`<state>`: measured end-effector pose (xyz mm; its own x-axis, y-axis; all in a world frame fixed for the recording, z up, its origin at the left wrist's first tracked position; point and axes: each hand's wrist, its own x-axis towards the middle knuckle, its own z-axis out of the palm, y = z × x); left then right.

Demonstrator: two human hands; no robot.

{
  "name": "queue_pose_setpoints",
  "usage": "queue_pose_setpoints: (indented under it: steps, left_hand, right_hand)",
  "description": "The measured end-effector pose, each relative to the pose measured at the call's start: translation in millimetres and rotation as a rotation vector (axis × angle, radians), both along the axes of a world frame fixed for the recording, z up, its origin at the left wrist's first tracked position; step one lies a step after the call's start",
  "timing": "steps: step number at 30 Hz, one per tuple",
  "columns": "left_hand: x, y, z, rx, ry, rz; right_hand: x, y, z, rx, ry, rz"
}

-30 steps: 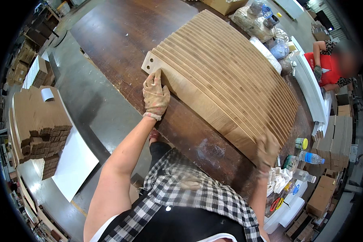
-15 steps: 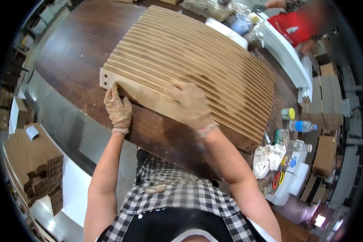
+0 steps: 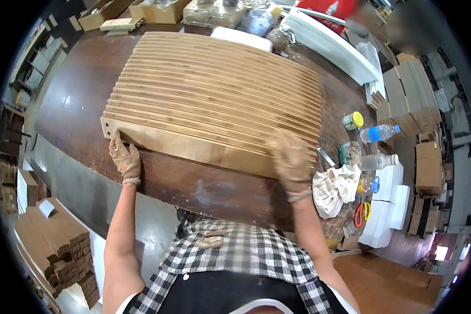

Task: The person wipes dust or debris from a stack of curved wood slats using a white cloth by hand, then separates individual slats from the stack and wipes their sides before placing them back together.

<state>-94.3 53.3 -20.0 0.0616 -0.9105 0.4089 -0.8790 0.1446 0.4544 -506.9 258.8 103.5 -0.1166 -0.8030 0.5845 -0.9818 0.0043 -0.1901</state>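
Observation:
A wide fan of overlapping flat cardboard sheets (image 3: pixel 214 89) is spread over a dark brown wooden table (image 3: pixel 204 191). My left hand (image 3: pixel 124 158), in a worn tan glove, grips the near left corner of the front sheet (image 3: pixel 193 146). My right hand (image 3: pixel 292 162), gloved the same, presses flat on the near right part of the fan, fingers spread a little. Both forearms come up from the lower edge over a checked shirt.
At the table's right end lie a white cloth (image 3: pixel 335 188), red scissors (image 3: pixel 361 213), water bottles (image 3: pixel 378 133) and a yellow-lidded jar (image 3: pixel 353 120). White stacks (image 3: pixel 387 209) stand right. Cardboard boxes (image 3: pixel 63 251) sit lower left. Another person in red (image 3: pixel 340 8) is far off.
The view has swung so the fan lies straight ahead. My right hand slid from the middle of the fan to its near right part. My left hand stayed on the near left corner.

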Motion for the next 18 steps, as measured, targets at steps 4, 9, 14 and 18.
queue_pose_setpoints:
  steps: [4,9,14,18]
  left_hand:
    - [4,-3,-9,-0.022,-0.041,-0.003]
    - [12,4,-12,-0.030,-0.076,0.022]
    - [-2,-5,-10,-0.055,-0.072,0.048]
    - [5,-4,-12,-0.117,-0.149,0.039]
  right_hand:
    - [-35,14,-25,0.091,-0.085,0.047]
    - [-111,93,0,0.115,-0.095,-0.500]
    - [-55,37,-8,-0.017,-0.281,-0.392]
    - [21,-30,-9,-0.089,-0.265,-0.079]
